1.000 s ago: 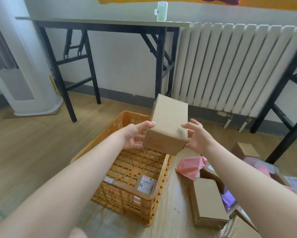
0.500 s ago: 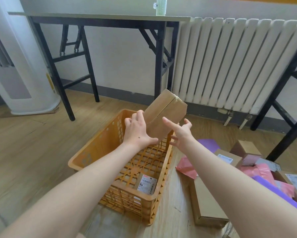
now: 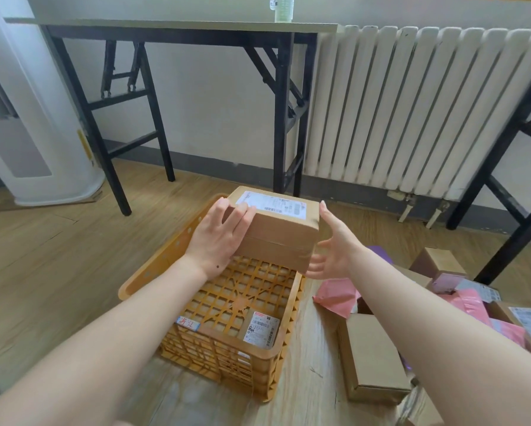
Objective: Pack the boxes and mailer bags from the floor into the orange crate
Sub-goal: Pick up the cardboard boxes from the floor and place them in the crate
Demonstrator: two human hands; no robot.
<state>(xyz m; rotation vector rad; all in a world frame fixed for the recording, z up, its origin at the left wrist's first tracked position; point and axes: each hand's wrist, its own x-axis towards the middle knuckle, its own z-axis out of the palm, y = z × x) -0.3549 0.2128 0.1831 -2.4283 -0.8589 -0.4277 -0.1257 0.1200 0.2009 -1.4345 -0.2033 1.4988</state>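
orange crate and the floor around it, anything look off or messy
Nothing looks damaged or spilled. The cardboard box that the left hand presses at the orange crate's far end sits roughly level, label up. Only the pile right of the crate is untidy: pink mailer bags lie crumpled among boxes at odd angles.

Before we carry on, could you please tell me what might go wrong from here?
Only the left hand touches the brown cardboard box, flat against its side; the open right hand is off it, so it may tip or drop. Its top stands above the rim of the orange plastic crate, so later parcels may stack unevenly.
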